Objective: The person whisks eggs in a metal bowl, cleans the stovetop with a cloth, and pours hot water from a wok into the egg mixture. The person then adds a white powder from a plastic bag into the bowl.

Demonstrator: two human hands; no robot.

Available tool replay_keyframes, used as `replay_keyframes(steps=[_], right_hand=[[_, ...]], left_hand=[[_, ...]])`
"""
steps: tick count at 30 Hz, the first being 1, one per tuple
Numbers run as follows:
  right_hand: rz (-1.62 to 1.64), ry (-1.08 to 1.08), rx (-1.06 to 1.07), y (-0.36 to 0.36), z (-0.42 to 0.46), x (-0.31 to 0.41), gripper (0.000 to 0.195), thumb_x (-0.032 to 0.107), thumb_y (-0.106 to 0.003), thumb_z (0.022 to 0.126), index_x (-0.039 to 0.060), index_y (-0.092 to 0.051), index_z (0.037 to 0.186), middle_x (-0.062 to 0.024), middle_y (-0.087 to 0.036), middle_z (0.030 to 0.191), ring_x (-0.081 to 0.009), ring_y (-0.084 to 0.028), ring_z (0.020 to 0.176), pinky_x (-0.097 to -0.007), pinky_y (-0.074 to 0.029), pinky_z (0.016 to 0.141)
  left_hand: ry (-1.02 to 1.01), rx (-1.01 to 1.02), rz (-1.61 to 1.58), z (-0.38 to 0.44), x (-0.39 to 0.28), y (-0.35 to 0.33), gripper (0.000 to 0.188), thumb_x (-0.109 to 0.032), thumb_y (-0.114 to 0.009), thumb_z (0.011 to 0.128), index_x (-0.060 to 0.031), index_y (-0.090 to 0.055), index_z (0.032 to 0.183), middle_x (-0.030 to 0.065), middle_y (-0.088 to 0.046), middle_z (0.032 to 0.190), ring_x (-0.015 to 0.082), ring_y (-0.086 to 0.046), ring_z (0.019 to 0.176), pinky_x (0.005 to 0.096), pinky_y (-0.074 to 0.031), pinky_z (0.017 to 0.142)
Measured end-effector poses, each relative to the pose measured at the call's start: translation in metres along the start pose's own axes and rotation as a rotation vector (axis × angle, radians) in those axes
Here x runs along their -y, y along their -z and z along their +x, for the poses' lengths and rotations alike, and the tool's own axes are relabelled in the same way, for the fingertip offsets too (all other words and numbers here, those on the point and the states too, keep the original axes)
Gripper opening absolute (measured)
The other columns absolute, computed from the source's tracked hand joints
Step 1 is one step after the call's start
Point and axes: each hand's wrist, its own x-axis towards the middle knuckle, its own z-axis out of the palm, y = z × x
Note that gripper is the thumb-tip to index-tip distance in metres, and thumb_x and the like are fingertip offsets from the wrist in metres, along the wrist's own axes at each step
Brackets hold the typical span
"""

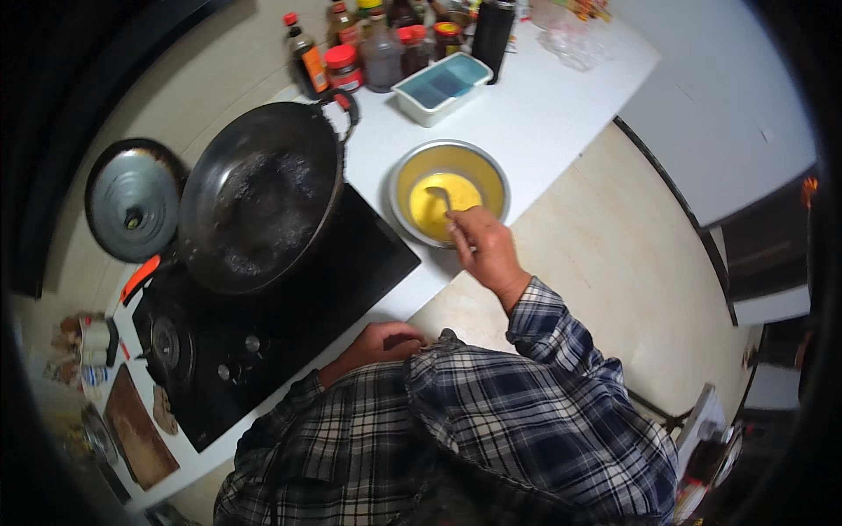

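My right hand [488, 248] grips the handle of a metal spoon [439, 193], whose bowl rests in yellow liquid that looks like beaten egg [464, 191]. The liquid lies in the bottom of a round metal pot [497, 172] on the white counter. Close to my body, at the counter's front edge, is my left hand [388, 340]; its fingers are curled loosely and I see nothing in them. Left of the pot, a dark wok [263, 197] sits on the black gas stove [316, 302], with bubbling liquid in its bottom.
A wok lid [131, 204] leans against the tiled wall. Behind the pot stand a lidded plastic box [434, 108], sauce bottles [309, 62] and a black flask [493, 39]. The wok's orange handle [141, 276] points left. A wooden cutting board [141, 427] lies at lower left.
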Motion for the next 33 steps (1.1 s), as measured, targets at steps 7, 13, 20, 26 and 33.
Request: replay_keyframes(steps=[7,13,20,26,33], right_hand=[[-0.126,-0.066,-0.002,0.023,0.001,-0.004,0.012,0.002,-0.061,0.084,0.0019,-0.065,0.096,-0.013,-0.059,0.078,-0.0263,-0.059,0.065,-0.033,-0.047,0.056],[0.019,-0.019,-0.02,0.037,-0.016,0.006,0.011,0.003,-0.063,0.082,0.0013,-0.061,0.093,-0.0163,-0.063,0.09,-0.033,-0.063,0.08,-0.0371,-0.052,0.071],[0.122,0.018,0.081,0.022,-0.013,0.012,0.014,0.006,-0.063,0.084,0.0023,-0.061,0.098,-0.0143,-0.063,0.091,-0.031,-0.063,0.084,-0.0355,-0.052,0.073],[0.202,0.024,0.079,0.015,-0.013,0.019,0.018,0.005,-0.065,0.082,0.0018,-0.063,0.099,-0.014,-0.063,0.093,-0.0303,-0.062,0.085,-0.0355,-0.052,0.074],[0.143,-0.035,0.025,0.006,-0.011,0.012,0.015,-0.001,-0.062,0.082,0.0016,-0.062,0.097,-0.0152,-0.062,0.094,-0.0313,-0.062,0.086,-0.0351,-0.051,0.072]], left_hand=[[0.01,-0.053,0.019,-0.001,0.0,0.003,0.027,-0.021,-0.059,0.092,0.0007,-0.062,0.108,0.0114,-0.066,0.102,0.0163,-0.061,0.097,0.0286,-0.047,0.089],[-0.023,-0.015,-0.021,0.009,0.001,0.004,0.027,-0.019,-0.059,0.092,0.0017,-0.061,0.109,0.0117,-0.066,0.102,0.0171,-0.062,0.097,0.0289,-0.047,0.089],[0.007,0.091,0.024,0.027,-0.007,0.003,0.027,-0.017,-0.059,0.091,0.0036,-0.059,0.11,0.0128,-0.065,0.104,0.0167,-0.062,0.098,0.0292,-0.048,0.089],[-0.017,0.141,0.022,0.032,-0.003,0.005,0.029,-0.017,-0.06,0.091,0.0042,-0.059,0.11,0.0126,-0.065,0.104,0.0161,-0.062,0.098,0.0288,-0.047,0.089],[-0.057,0.135,-0.009,0.027,0.006,0.008,0.029,-0.019,-0.061,0.091,0.0032,-0.06,0.11,0.0125,-0.066,0.103,0.0159,-0.062,0.096,0.0281,-0.047,0.088]])
